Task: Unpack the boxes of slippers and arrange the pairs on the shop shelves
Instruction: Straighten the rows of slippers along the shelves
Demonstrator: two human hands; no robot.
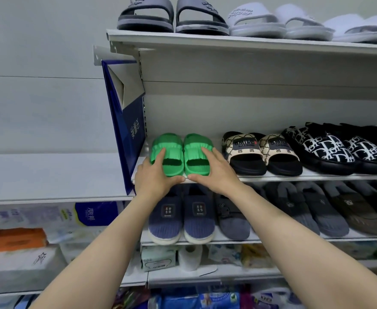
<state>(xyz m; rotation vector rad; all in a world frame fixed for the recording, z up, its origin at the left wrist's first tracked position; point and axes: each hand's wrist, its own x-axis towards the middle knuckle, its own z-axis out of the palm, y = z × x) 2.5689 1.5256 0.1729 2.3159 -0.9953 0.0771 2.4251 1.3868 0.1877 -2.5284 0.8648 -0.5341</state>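
A pair of bright green slippers stands side by side at the left end of the middle shelf (pixel 316 176), toes toward the back wall. My left hand (pixel 154 175) holds the left green slipper (pixel 171 147), fingers over its strap and thumb at the heel. My right hand (pixel 216 172) holds the right green slipper (pixel 197 144) the same way. The heels of both slippers sit at the shelf's front edge.
A blue shoebox (pixel 125 121) stands on end left of the green pair. Beige-and-black slides (pixel 261 152) and black-and-white patterned shoes (pixel 339 150) fill the shelf to the right. Grey slides (pixel 172 16) line the top shelf, blue knit slippers (pixel 181 219) the lower one.
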